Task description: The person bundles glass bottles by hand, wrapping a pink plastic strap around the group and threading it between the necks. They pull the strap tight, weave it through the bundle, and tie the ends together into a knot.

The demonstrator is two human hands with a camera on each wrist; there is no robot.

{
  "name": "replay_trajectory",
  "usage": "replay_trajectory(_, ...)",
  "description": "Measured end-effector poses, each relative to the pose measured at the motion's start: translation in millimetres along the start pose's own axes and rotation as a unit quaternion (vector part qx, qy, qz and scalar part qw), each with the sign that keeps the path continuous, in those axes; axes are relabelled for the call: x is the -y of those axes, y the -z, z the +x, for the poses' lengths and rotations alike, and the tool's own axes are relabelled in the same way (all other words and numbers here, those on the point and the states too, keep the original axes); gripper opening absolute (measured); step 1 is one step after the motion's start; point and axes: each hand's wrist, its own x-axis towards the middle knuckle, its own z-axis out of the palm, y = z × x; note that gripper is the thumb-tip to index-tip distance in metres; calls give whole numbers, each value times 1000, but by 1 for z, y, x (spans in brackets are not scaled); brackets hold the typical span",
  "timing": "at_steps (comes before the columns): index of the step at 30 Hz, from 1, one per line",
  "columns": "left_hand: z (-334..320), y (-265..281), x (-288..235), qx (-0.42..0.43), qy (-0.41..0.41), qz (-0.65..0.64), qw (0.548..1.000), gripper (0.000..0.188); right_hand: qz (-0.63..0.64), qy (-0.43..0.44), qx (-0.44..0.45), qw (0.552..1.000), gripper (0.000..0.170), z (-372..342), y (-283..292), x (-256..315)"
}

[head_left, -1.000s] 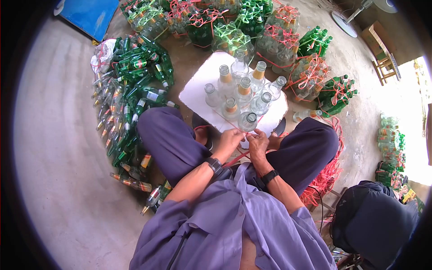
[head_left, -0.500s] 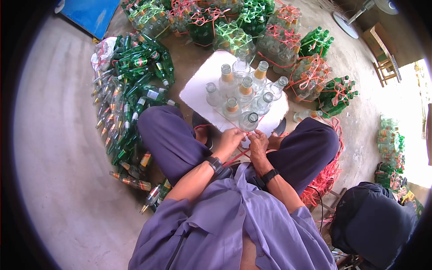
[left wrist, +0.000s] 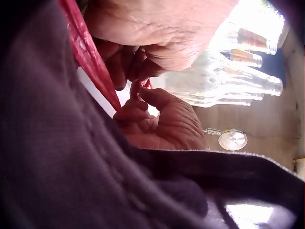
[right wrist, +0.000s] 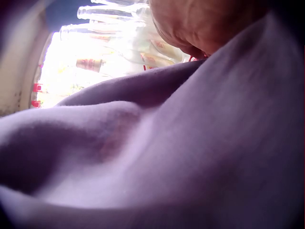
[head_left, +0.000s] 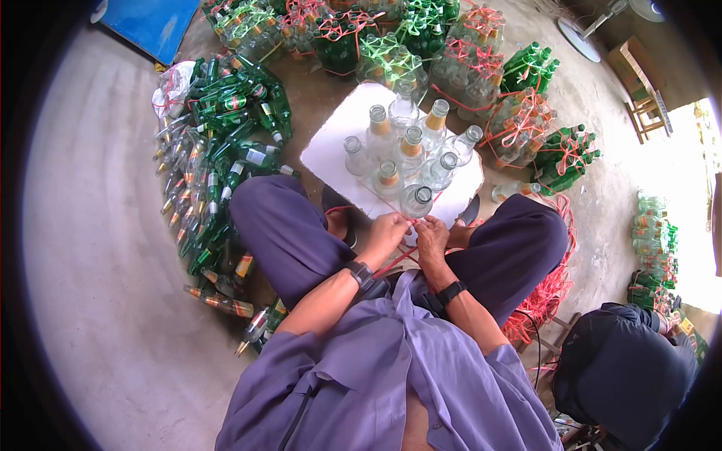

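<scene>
Several clear glass bottles (head_left: 411,150) stand grouped on a white board (head_left: 331,158) between the knees. At the near side of the closest bottle, the left hand (head_left: 386,237) and the right hand (head_left: 432,244) meet, fingertips almost touching, pinching red plastic strip. In the left wrist view the strip (left wrist: 90,57) runs down past the fingers, and the right hand's thumb and fingers (left wrist: 167,119) pinch a small red piece beside the left hand (left wrist: 152,33). Cloth covers most of the right wrist view, where part of the right hand (right wrist: 209,24) shows.
Loose green and clear bottles (head_left: 226,143) lie heaped at the left. Tied bundles of bottles (head_left: 466,75) stand in an arc beyond the board. A pile of red strip (head_left: 538,304) lies by the right knee, with a dark covered object (head_left: 624,372) farther right.
The camera view has shifted very slightly. Both hands stay together at the near bottle with only tiny finger movements.
</scene>
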Motion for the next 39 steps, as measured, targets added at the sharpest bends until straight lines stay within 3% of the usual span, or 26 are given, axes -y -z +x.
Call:
replay_trajectory(5,3,-1,9,-6,-10,-22,1000,23,-14,11,0,1000,45,2,3,-2)
replay_trajectory(8,0,-3,6,-42,-7,-52,998,18,-35,-26,10,999,45,3,6,-2)
replay_trajectory(10,-1,-4,5,-45,-5,-108,993,15,-65,7,6,998,45,3,6,-3)
replay_trajectory(13,1,-4,12,-67,-53,-58,995,14,-67,-3,-7,998,45,7,5,-11)
replay_trajectory(20,2,-3,16,-67,-29,-83,994,13,-90,5,-12,996,45,7,6,-11)
replay_trajectory(26,0,-3,11,-58,-13,-123,991,12,-84,-46,4,995,43,-2,3,7)
replay_trajectory(28,-4,-3,1,-45,32,-123,991,11,20,-61,6,998,46,-10,1,16)
replay_trajectory(34,-7,-5,-4,-27,48,-163,985,12,96,-116,7,989,55,-14,1,26)
replay_trajectory(38,-2,-5,3,-26,64,-162,984,13,123,-121,18,985,55,-13,2,23)
replay_trajectory(39,0,-3,7,-15,79,-159,984,13,146,-132,14,980,47,-14,1,25)
